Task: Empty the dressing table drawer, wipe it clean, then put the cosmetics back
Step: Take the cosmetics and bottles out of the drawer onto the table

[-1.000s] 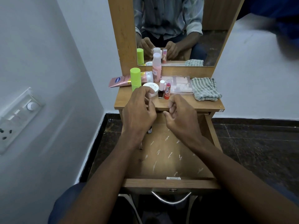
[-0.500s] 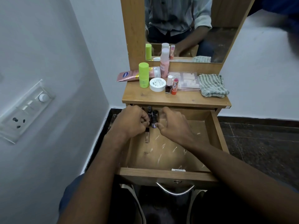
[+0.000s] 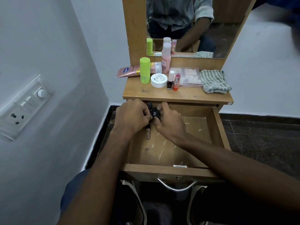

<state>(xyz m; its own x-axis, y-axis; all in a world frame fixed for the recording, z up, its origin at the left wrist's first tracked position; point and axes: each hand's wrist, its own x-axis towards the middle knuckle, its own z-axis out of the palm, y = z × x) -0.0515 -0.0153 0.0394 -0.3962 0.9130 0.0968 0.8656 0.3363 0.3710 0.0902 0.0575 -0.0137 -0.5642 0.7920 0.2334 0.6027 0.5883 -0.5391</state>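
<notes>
- Drawer (image 3: pixel 215 127) stands pulled out, nearly bare; a cluster of small dark bottles (image 3: pixel 155 113) sits at its back left corner.
- Left hand (image 3: pixel 132 116) and right hand (image 3: pixel 168 121) curl their fingers round the cluster from either side, touching it.
- A slim clear tube (image 3: pixel 148 133) lies just below the left fingers, untouched.
- Best to gather the cluster firmly and lift it upright, clear of the tabletop (image 3: pixel 186 95) edge overhead.
</notes>
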